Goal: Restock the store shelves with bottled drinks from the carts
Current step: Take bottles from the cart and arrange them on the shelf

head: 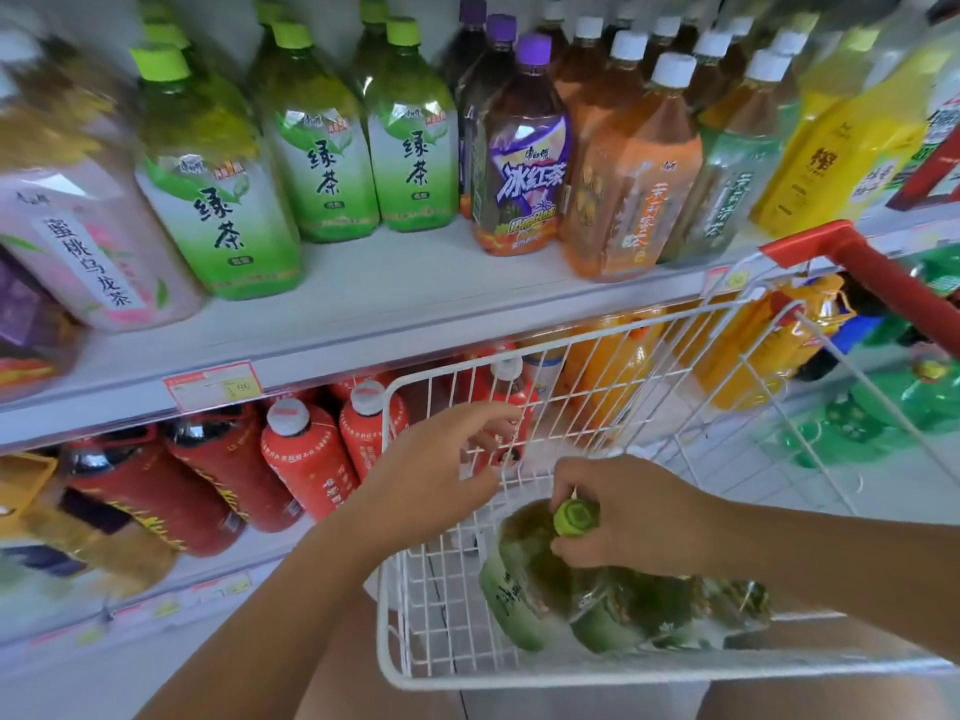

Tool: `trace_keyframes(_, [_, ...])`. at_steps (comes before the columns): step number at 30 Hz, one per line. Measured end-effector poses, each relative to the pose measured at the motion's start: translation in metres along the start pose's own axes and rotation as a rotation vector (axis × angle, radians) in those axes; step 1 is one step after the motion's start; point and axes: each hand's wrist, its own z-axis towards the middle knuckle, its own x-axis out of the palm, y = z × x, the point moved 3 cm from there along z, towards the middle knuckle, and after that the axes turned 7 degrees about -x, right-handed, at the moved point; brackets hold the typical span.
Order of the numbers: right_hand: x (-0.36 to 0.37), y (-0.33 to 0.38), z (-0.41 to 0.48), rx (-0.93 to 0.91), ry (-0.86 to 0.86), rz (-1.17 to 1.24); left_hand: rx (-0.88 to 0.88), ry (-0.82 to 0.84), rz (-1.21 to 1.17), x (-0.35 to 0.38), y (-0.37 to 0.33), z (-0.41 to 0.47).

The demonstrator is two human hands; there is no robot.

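Note:
A white wire cart (519, 376) stands against the shelves and holds green-tea bottles (524, 589) with green caps. My right hand (628, 517) grips the neck of one of these bottles just under its cap, inside the cart. My left hand (441, 459) reaches over the cart's front rim with relaxed fingers and holds nothing. On the upper shelf (395, 288) stand several matching green-tea bottles (410, 132) in rows, with bare shelf in front of them.
The upper shelf also carries purple-capped iced-tea bottles (524, 153), orange and pale green tea bottles and a pink one (88, 241) at the left. Red bottles (306, 459) fill the lower shelf. The cart's red handle (872, 272) juts out at the right.

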Motion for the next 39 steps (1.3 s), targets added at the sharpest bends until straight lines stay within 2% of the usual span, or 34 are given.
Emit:
trace_keyframes(4, [-0.046, 0.029, 0.004, -0.128, -0.124, 0.141, -0.052, 0.413, -0.071, -0.004, -0.002, -0.003])
trace_keyframes(6, [-0.072, 0.047, 0.006, -0.214, -0.167, 0.185, -0.049, 0.516, -0.16, -0.012, -0.01, -0.004])
trace_keyframes(8, [-0.09, 0.065, 0.01, -0.302, -0.215, 0.231, -0.051, 0.372, -0.242, -0.026, -0.02, -0.005])
trace_keyframes(11, [-0.112, 0.078, 0.009, -0.384, -0.294, 0.321, -0.037, -0.014, -0.365, -0.054, -0.03, -0.008])
trace_keyframes(13, [-0.117, 0.081, 0.017, -0.385, -0.271, 0.236, -0.019, -0.145, -0.385, -0.076, -0.031, -0.01])
trace_keyframes(14, [-0.114, 0.081, 0.024, -0.371, -0.276, 0.249, -0.013, -0.189, -0.381, -0.087, -0.031, -0.01])
trace_keyframes(15, [-0.11, 0.084, 0.031, -0.336, -0.297, 0.365, -0.001, -0.231, -0.386, -0.098, -0.032, -0.011])
trace_keyframes(17, [-0.097, 0.092, 0.05, -0.393, -0.373, 0.482, 0.026, -0.282, -0.383, -0.12, -0.035, -0.01])
trace_keyframes(19, [-0.092, 0.099, 0.068, -0.469, -0.491, 0.384, 0.036, -0.306, -0.318, -0.138, -0.037, -0.006])
trace_keyframes(21, [-0.099, 0.102, 0.087, -0.491, -0.583, 0.405, 0.028, -0.319, -0.269, -0.154, -0.029, 0.001])
trace_keyframes(25, [-0.113, 0.107, 0.138, -0.503, -0.711, 0.508, -0.124, -0.425, -0.113, -0.179, 0.018, 0.0])
trace_keyframes(27, [-0.117, 0.107, 0.16, -0.491, -0.71, 0.54, -0.231, -0.492, 0.038, -0.18, 0.053, -0.011])
trace_keyframes(30, [-0.121, 0.102, 0.194, -0.43, -0.654, 0.532, -0.34, -0.507, 0.161, -0.169, 0.094, -0.025])
trace_keyframes(32, [-0.121, 0.097, 0.215, -0.379, -0.647, 0.535, -0.321, -0.567, 0.242, -0.164, 0.108, -0.025])
trace_keyframes(35, [-0.12, 0.095, 0.236, -0.314, -0.657, 0.538, -0.265, -0.68, 0.228, -0.158, 0.115, -0.021])
trace_keyframes(39, [-0.121, 0.094, 0.251, -0.285, -0.729, 0.534, -0.248, -0.818, 0.284, -0.149, 0.12, -0.014])
